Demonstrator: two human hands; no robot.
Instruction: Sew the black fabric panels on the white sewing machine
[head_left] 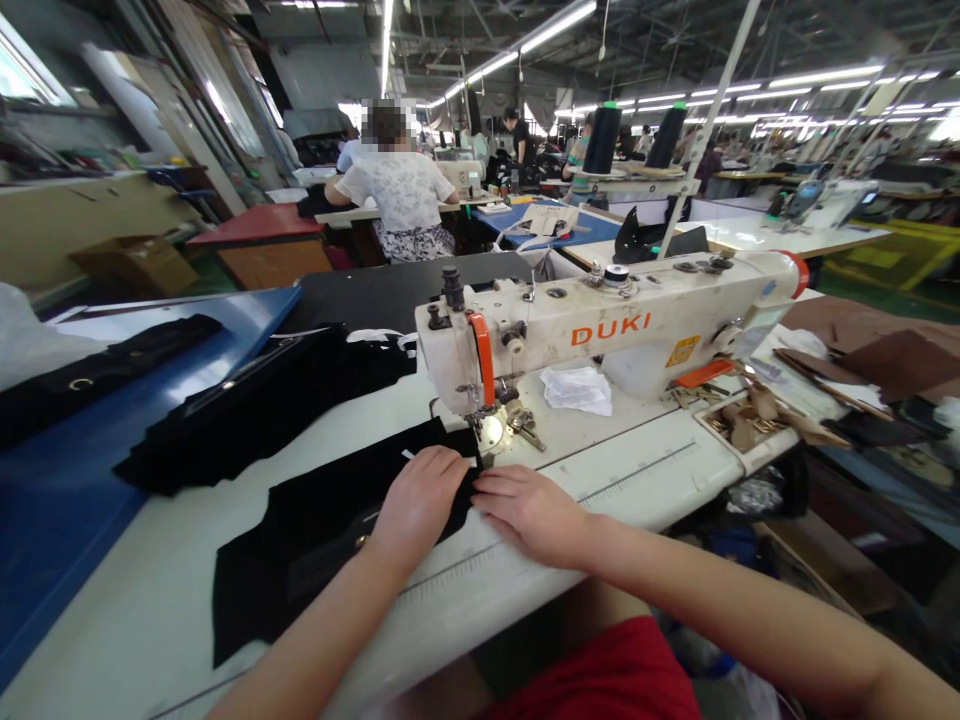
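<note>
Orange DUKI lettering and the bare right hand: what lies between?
In the head view, white paper-like sheets on the machine bed, then white tabletop nearer the right hand.

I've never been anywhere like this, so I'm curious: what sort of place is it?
Probably a sewing workshop or factory: there's a white sewing machine, black material spread beside its needle area, and two large dark thread cones standing beyond it.

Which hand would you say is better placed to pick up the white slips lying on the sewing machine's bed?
Probably the right hand: it is nearer the white slips, at the edge of the black fabric, while the left hand lies farther off, over that fabric.
</note>
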